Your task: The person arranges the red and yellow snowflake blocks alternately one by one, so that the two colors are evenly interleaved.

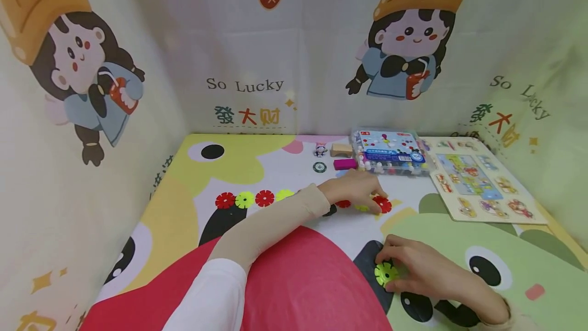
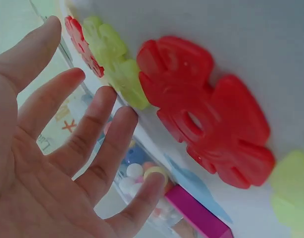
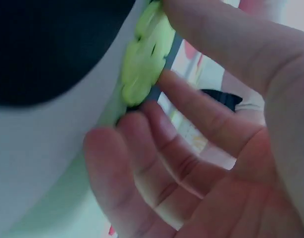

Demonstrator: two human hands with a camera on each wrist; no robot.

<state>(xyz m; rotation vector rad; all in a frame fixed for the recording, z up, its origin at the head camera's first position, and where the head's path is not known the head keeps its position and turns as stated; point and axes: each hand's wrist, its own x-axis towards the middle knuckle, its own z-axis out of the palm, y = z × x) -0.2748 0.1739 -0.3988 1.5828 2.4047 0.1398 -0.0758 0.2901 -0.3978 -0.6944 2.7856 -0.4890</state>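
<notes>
A row of red and yellow-green flower-shaped plastic discs (image 1: 264, 198) runs across the table; the left forearm hides its middle. My left hand (image 1: 353, 189) is at the row's right end, fingers spread and relaxed, the fingertips by the last red disc (image 1: 384, 204). The left wrist view shows a nearer red disc (image 2: 206, 114) to the right of the fingers, with nothing in the palm. Nearer the front right, my right hand (image 1: 422, 267) pinches a yellow-green disc (image 1: 386, 274) between thumb and index finger. That disc (image 3: 147, 57) appears on edge in the right wrist view, the other fingers loosely curled below.
Behind the left hand stand a clear box of beads (image 1: 390, 152), a magenta block (image 1: 345, 164), a wooden block (image 1: 342, 150), a small figurine (image 1: 320, 150) and a round token (image 1: 319, 167). A wooden puzzle board (image 1: 482, 180) lies at right. Printed curtains surround the table.
</notes>
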